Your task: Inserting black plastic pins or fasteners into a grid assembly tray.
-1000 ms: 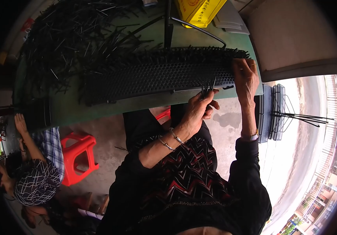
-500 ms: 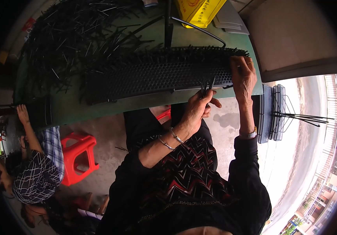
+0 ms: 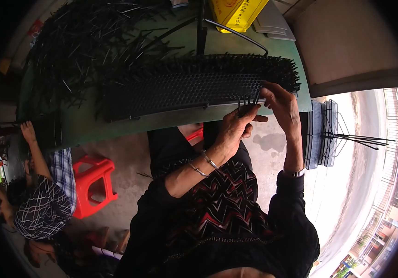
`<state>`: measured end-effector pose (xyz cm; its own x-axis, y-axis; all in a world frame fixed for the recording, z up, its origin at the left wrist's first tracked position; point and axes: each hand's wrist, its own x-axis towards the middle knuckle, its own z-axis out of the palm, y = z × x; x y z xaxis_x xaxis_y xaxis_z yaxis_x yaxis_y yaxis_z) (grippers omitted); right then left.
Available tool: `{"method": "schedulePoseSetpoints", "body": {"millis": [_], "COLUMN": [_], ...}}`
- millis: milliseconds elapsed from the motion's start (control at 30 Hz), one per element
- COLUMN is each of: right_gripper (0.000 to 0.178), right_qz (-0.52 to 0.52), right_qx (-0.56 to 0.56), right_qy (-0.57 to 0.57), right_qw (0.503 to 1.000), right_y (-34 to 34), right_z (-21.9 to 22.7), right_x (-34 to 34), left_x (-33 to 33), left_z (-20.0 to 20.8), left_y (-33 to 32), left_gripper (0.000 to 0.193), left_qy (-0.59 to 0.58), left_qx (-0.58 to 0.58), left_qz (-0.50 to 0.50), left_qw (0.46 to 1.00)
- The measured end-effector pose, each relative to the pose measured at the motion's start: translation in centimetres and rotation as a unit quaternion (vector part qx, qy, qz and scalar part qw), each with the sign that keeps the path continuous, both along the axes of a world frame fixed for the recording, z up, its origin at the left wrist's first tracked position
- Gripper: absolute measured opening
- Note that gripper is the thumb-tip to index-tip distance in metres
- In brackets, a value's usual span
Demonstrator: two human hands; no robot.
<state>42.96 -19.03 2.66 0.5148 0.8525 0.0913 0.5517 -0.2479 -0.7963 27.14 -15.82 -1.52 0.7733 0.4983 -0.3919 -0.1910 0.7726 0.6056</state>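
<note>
A long black panel full of small round holes lies along the near edge of the green table. Short black strips stand densely in its far rows and right end, while the near rows show bare holes. My left hand is closed around a small bundle of thin black strips, their tips pointing up just in front of the panel. At the panel's right part, my right hand pinches with thumb and forefinger at a black strip beside the bundle; its fingertips partly hide the strip.
A big heap of loose black strips covers the far left of the green table. Beyond the panel are a black metal frame and a yellow bag. A red stool and another person are at left; wire racks stand at right.
My right hand has come left and nearer from the panel's right end to the bundle. Strips now stand where it was. My left hand has barely shifted.
</note>
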Motion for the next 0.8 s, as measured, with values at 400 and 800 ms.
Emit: {"method": "schedulePoseSetpoints", "body": {"millis": [400,800], "right_gripper": [0.014,0.013], "right_qz": [0.112,-0.112], "right_qx": [-0.066,0.099], "right_qy": [0.173,-0.145], "right_qw": [0.976,0.978], "right_y": [-0.8,-1.2], "right_z": [1.1,1.7], "right_x": [1.0,2.2], "left_x": [0.3,1.7], "left_z": [-0.3,-1.9], "left_y": [-0.2,0.2], "left_gripper": [0.036,0.042], "left_qy": [0.009,0.048], "left_qx": [0.025,-0.037], "left_qz": [-0.022,0.039], "left_qw": [0.999,0.997]}}
